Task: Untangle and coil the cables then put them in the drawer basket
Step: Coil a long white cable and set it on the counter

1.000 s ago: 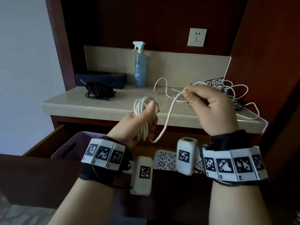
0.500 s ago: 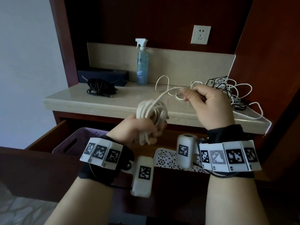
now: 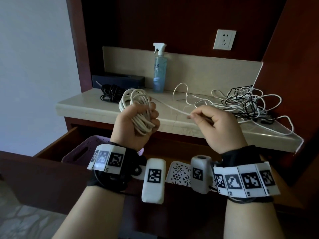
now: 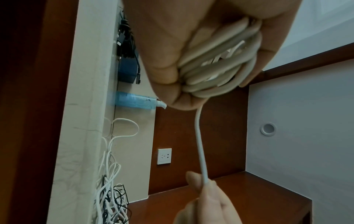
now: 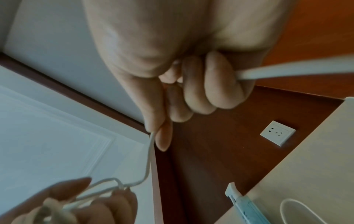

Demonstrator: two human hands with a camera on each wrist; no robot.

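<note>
White round cable (image 3: 172, 108), partly wound into coil (image 3: 138, 109), sits in my left hand (image 3: 136, 125), fingers curled tight round loops. My right hand (image 3: 219, 128) pinches free strand between thumb and forefinger, other fingers curled over it; strand runs taut between hands. Rest of cable trails into tangled pile of white and black cables (image 3: 248, 102) on beige stone counter (image 3: 82, 107). Below, purple perforated plastic basket (image 3: 81, 149) sits in open wooden drawer (image 3: 57, 144). Coiled black cable (image 3: 110, 94) lies on counter, near blue spray bottle (image 3: 159, 73).
</note>
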